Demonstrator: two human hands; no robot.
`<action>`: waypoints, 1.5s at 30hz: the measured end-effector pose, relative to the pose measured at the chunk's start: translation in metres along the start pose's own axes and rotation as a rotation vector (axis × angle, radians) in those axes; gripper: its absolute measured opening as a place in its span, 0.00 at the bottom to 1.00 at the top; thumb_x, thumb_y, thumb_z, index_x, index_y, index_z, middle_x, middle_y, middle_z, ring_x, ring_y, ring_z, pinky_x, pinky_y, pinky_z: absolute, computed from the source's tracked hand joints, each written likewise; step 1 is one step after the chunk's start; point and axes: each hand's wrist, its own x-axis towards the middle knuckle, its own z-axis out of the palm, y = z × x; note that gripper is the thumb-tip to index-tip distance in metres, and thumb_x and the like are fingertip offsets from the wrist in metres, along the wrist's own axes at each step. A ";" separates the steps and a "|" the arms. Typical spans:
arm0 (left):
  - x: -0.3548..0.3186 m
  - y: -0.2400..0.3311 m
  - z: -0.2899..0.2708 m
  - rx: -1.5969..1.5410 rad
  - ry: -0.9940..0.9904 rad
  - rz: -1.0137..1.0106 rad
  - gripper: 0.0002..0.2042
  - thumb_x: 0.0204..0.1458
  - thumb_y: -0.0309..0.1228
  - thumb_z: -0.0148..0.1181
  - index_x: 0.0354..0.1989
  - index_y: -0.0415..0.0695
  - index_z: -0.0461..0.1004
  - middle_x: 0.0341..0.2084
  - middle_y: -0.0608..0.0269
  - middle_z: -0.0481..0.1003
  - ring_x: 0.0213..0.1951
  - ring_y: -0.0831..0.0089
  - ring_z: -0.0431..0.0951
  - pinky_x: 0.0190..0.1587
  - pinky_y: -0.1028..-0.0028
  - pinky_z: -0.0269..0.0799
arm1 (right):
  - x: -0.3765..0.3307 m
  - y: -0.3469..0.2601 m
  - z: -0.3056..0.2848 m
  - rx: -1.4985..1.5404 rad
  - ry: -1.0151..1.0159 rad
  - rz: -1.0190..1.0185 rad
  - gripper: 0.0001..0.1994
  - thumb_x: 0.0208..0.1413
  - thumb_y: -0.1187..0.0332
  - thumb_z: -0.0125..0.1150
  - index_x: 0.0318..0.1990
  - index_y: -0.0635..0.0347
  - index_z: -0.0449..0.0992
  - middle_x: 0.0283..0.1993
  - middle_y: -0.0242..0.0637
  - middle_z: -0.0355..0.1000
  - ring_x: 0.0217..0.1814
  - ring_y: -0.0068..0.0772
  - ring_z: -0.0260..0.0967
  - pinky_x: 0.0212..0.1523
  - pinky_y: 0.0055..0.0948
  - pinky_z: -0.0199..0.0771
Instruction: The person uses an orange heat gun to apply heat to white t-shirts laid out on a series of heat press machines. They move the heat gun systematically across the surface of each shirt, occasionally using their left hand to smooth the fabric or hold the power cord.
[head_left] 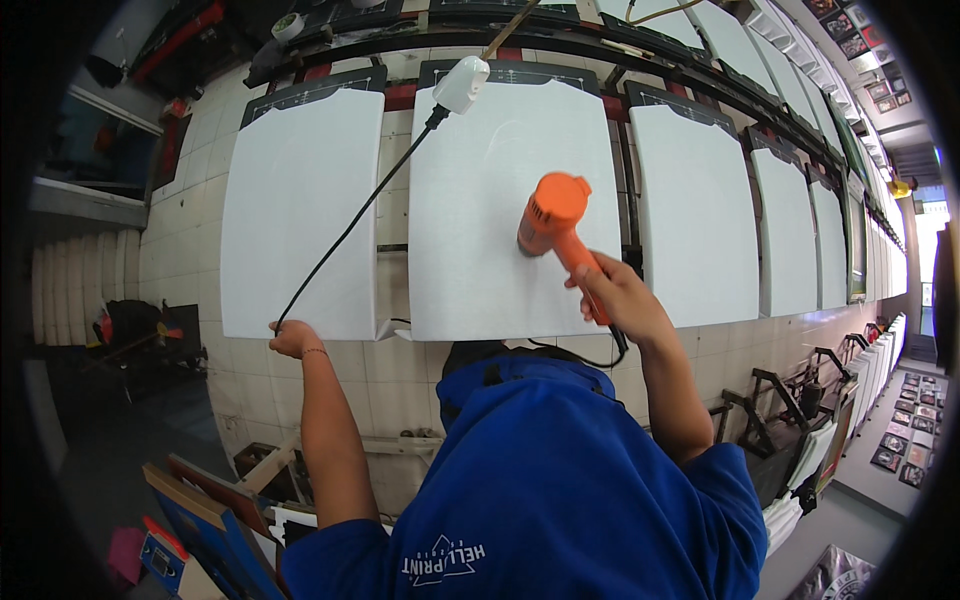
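My right hand is wrapped round the handle of an orange heat gun, whose nozzle points down at the white fabric on the middle board. Whether the nozzle touches the fabric I cannot tell. My left hand is closed on a black power cord at the near edge of the left board. From there the cord runs up to a white socket block hanging above the middle board. Another stretch of black cord loops below the heat gun's handle.
More white-covered boards stand in a row to the right. A dark metal rail runs behind them, with another row beyond. Framed screens lean at the lower left. Black metal brackets stand at the right above the tiled floor.
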 end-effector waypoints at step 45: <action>-0.020 -0.010 -0.060 0.495 -0.409 0.663 0.35 0.51 0.36 0.66 0.64 0.33 0.58 0.60 0.40 0.57 0.57 0.46 0.66 0.59 0.57 0.67 | -0.036 0.018 -0.018 0.128 0.041 0.123 0.24 0.68 0.57 0.49 0.62 0.68 0.64 0.41 0.36 0.71 0.26 0.17 0.66 0.27 0.20 0.72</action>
